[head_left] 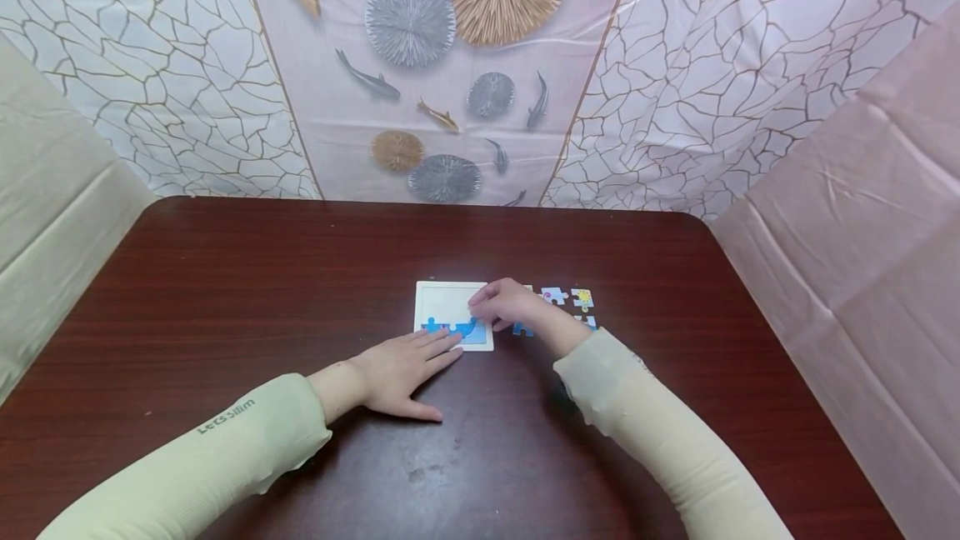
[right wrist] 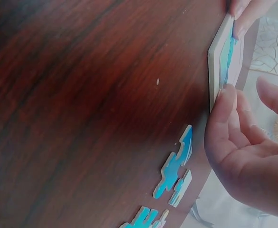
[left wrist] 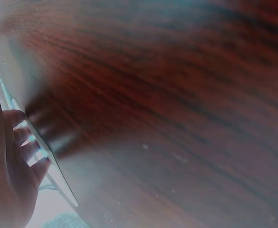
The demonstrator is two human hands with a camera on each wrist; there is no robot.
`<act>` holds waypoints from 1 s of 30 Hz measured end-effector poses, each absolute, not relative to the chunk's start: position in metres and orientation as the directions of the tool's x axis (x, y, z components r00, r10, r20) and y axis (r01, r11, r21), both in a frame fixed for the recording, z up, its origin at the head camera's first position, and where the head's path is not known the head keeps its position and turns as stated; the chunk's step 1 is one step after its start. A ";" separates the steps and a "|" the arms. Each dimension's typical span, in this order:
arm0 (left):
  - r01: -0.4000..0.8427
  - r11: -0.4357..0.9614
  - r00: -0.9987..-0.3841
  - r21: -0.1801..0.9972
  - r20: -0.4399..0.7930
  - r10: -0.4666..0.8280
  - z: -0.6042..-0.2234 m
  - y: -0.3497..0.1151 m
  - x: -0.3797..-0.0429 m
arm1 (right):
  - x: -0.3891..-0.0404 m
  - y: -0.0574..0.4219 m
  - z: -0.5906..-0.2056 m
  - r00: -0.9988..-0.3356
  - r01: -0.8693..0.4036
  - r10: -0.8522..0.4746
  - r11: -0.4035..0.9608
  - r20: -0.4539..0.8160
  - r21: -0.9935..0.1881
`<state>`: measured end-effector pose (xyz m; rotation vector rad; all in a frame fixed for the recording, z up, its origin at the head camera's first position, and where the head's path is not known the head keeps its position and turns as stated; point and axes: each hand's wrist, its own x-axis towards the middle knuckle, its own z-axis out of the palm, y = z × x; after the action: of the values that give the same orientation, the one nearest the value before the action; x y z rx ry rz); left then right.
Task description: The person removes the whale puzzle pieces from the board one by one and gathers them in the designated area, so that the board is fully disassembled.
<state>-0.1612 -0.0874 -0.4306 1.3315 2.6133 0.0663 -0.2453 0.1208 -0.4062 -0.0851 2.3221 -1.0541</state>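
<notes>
A white-framed puzzle tray (head_left: pixel 450 285) lies on the table, with joined blue jigsaw pieces (head_left: pixel 477 337) along its near side. My left hand (head_left: pixel 393 375) rests across the tray's near left edge, fingers straight and spread, thumb on the table. Over the tray's right side is my right hand (head_left: pixel 512 304), hiding that part. In the right wrist view, its bent fingertips (right wrist: pixel 227 92) touch the blue strip inside the tray while its thumb (right wrist: pixel 272 95) stands off. In the left wrist view, the left fingers (left wrist: pixel 29 148) lie over the tray's rim (left wrist: pixel 65 187).
Right of the tray lie several loose jigsaw pieces, among them a yellow-patterned one (head_left: pixel 582 298), a pale one (head_left: pixel 553 296) and a blue one (head_left: pixel 522 329), partly behind the right wrist. A patterned curtain (head_left: pixel 487 148) hangs behind the dark wooden table (head_left: pixel 300 265).
</notes>
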 end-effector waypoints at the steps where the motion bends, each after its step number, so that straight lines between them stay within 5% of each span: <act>1: 0.795 0.592 -0.571 0.134 -0.163 0.804 -0.431 -0.087 -0.161 | -0.245 0.121 -0.406 -0.831 0.173 -0.285 0.684 -0.477 -0.709; 30: 0.813 0.568 -0.555 0.128 -0.123 0.822 -0.432 -0.086 -0.162 | -0.239 0.127 -0.410 -0.785 0.301 -0.311 0.565 -0.536 -0.769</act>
<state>-0.1624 -0.0865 -0.4322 1.3835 2.6289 0.0835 -0.2391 0.1274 -0.4096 -0.0083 2.1501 -1.2215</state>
